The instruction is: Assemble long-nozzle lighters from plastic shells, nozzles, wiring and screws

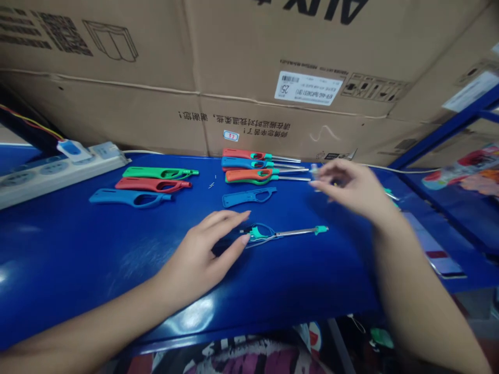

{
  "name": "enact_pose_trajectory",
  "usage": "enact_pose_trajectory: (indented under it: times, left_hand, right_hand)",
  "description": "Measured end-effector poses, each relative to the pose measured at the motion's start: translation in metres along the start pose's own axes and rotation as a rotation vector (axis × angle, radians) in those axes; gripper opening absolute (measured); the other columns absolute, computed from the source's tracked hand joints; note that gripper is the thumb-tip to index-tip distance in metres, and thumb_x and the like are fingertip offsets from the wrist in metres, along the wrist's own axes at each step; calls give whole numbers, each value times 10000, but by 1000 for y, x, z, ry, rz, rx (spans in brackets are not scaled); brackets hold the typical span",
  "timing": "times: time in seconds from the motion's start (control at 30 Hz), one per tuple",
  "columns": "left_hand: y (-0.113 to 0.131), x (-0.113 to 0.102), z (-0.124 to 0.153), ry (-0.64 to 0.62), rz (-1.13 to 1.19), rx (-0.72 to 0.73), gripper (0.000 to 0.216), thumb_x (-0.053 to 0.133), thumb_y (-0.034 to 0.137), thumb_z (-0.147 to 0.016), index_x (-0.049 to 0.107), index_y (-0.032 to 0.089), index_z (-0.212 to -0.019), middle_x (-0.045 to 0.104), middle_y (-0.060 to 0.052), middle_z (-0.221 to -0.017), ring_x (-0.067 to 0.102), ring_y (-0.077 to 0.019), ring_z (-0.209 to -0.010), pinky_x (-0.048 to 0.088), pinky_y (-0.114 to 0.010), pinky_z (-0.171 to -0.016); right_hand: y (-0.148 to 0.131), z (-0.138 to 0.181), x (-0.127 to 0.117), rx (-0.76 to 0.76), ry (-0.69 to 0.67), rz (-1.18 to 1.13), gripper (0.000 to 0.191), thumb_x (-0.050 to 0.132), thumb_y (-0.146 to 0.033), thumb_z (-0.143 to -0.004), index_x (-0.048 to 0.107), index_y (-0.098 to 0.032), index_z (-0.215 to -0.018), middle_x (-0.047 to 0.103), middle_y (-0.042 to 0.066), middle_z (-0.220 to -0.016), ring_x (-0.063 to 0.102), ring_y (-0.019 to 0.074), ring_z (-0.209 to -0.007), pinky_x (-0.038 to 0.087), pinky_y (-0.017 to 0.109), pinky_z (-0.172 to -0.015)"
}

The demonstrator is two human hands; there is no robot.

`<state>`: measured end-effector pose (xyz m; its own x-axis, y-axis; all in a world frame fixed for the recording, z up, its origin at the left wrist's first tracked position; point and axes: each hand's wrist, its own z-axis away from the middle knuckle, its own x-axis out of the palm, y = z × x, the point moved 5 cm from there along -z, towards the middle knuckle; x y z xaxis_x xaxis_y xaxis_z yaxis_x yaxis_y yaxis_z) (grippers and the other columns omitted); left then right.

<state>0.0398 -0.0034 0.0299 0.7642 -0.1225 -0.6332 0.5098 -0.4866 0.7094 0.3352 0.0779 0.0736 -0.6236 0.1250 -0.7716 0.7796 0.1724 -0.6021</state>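
Opened lighter on a blue surface.
Left hand holds it; right hand pinches a small, blurred part.

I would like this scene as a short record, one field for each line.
Left hand: at an opened blue lighter, thumb beside its turquoise part
Right hand: raised, pinching a small pale piece, blurred
Beyond the opened lighter: loose blue casing half, then long-rod lighters lying close together
Left side: green casing, red casing, blue casing, power strip
Backdrop: cardboard box
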Motion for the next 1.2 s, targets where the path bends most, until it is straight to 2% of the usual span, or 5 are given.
enact_pose_trajectory:
  times: [0.17,0.33,0.63,1.1,1.2]
  left_hand:
    - [-11,7,-3,17,334,-174,350,625,397,-948,712,211,-1232,724,-58,-1244,686,-207,-1123,540,-315,-1008]
    - [-14,3,-5,23,448,-247,232,646,356,-932,772,182,-1019,789,-44,-1013,730,-187,-951,573,-268,-897]
    - [-28,-2,-11,32,652,-460,280,673,430,-902,721,158,-948,687,-2,-773,625,-103,-678,535,-188,-647]
    - [-25,4,-9,-124,579,-515,255,687,406,-882,713,153,-876,632,19,-700,487,-76,-566,404,-192,-552]
    - [-23,3,-10,-104,545,-485,248,642,403,-911,716,168,-941,619,26,-698,473,-88,-580,388,-204,-561]
  right_hand:
    - [-94,46,89,-395,-185,-405,102,728,-241,-837,662,-169,-865,672,25,-829,650,106,-670,535,185,-527]
    - [-96,63,103,-413,-217,-545,113,635,-171,-910,696,-160,-1005,712,57,-962,703,114,-775,606,214,-663]
    - [-87,72,104,-1001,-435,421,163,490,-193,-988,649,-165,-963,652,89,-1050,587,205,-840,446,320,-600]
    - [-52,52,124,13,-714,-599,116,626,-280,-910,620,-173,-953,618,-21,-652,623,113,-561,530,221,-505]
    - [-50,50,128,19,-726,-673,167,647,-315,-907,644,-164,-978,634,-14,-671,642,114,-575,567,231,-531]
